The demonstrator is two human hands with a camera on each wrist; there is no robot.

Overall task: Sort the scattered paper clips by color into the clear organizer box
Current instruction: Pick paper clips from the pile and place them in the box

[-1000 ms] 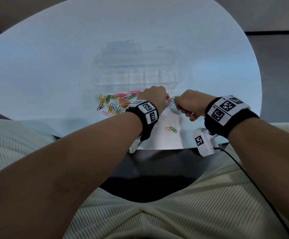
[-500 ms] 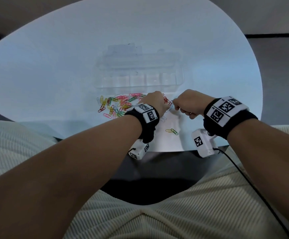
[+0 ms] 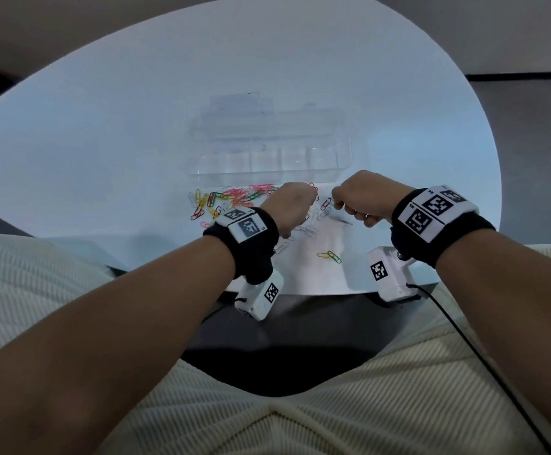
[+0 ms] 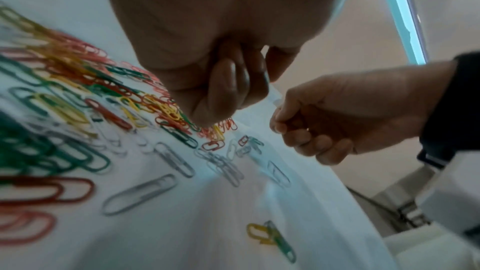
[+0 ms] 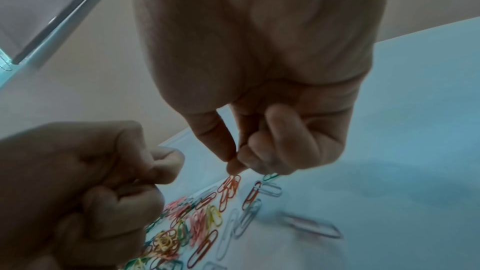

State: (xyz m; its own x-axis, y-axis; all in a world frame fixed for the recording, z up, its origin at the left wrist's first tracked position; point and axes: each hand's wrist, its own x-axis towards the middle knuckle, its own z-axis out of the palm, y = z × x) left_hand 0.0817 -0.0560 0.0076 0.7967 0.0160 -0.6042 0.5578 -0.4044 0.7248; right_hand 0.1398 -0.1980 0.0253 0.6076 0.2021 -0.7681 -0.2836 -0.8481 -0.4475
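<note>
The clear organizer box [image 3: 267, 165] stands empty past my hands. Scattered paper clips [image 3: 231, 201] in red, pink, yellow and green lie in front of it, left of my left hand [image 3: 292, 205]. That hand hovers over the pile's right end in a fist [image 4: 226, 89], and no clip shows in it. My right hand [image 3: 336, 202] has thumb and forefinger pinched together [image 5: 233, 163] just above a red clip [image 3: 326, 203] lying on the table. I see nothing between those fingertips. Silver clips [image 3: 307, 229] lie below both hands.
A linked yellow and green clip pair [image 3: 330, 256] lies alone close to the table's near edge [image 3: 300, 292]. The round white table [image 3: 103, 142] stretches wide on both sides of the box. A cable [image 3: 464, 343] runs from my right wrist camera.
My left hand has drawn back a little toward me from the box's front wall. The right hand has stayed almost where it was, still pinched.
</note>
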